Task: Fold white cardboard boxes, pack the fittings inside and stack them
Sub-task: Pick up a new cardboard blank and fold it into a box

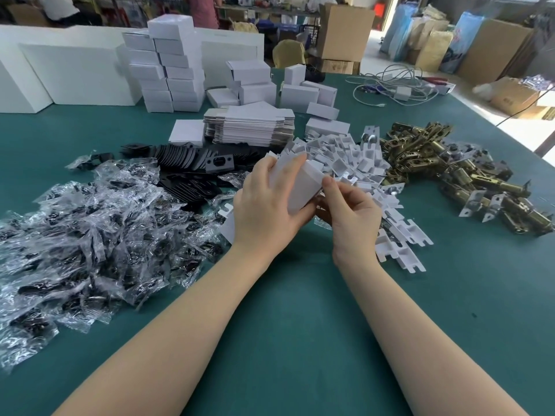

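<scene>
Your left hand (264,202) wraps its grip around a white cardboard box (300,187), fingers curled over the box's top and far side, with the box raised above the green surface (300,310). The box sits between both hands, tilted, with one end facing your right hand (351,211). The right-hand grip pinches at that end of the box; the thumb and forefinger are closed on the edge, the remaining fingers curled below it.

Directly beyond the box lies a heap of white card inserts (360,163). To the right of that heap lies a pile of brass latch fittings (450,172). To the left lie black plates (192,163) and a large spread of clear bagged parts (90,235). A stack of flat box blanks (252,127) lies farther back, and folded boxes (171,70) are stacked behind it at the left.
</scene>
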Demonstrator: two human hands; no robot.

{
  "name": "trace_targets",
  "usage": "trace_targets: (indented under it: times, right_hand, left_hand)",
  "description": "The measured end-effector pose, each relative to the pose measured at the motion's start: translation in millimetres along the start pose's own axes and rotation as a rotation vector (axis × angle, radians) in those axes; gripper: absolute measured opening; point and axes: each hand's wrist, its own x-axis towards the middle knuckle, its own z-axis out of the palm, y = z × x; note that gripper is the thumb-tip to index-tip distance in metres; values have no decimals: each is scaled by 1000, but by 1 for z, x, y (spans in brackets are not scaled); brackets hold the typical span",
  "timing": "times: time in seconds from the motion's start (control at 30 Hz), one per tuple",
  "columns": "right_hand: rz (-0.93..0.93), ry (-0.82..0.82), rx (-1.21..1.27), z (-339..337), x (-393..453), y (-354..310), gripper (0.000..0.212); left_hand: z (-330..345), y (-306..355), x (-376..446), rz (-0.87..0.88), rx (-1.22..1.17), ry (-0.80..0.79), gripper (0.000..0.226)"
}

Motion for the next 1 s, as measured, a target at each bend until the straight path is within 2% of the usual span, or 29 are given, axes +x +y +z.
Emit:
trace_targets:
  times: [0.23, 0.53, 0.77, 0.87, 1.0]
  right_hand:
    - [-52, 105, -80, 1, -2, -1, 18]
    - [-89, 39, -178, -2, -1, -4, 21]
    - [-200, 0, -254, -4, -2, -2, 18]
    - [-182, -17, -223, -5, -1, -2, 24]
    - [-85, -79, -59, -9, 6, -6, 19]
  left_hand:
    - [0, 3, -3, 2, -20, -26, 61]
    - [0, 4, -2, -21, -47, -19, 64]
    - [0, 2, -1, -17, -51, -16, 69]
    - [0, 2, -1, -6, -53, -7, 66]
    - [0, 4, -1, -5, -54, 10, 60]
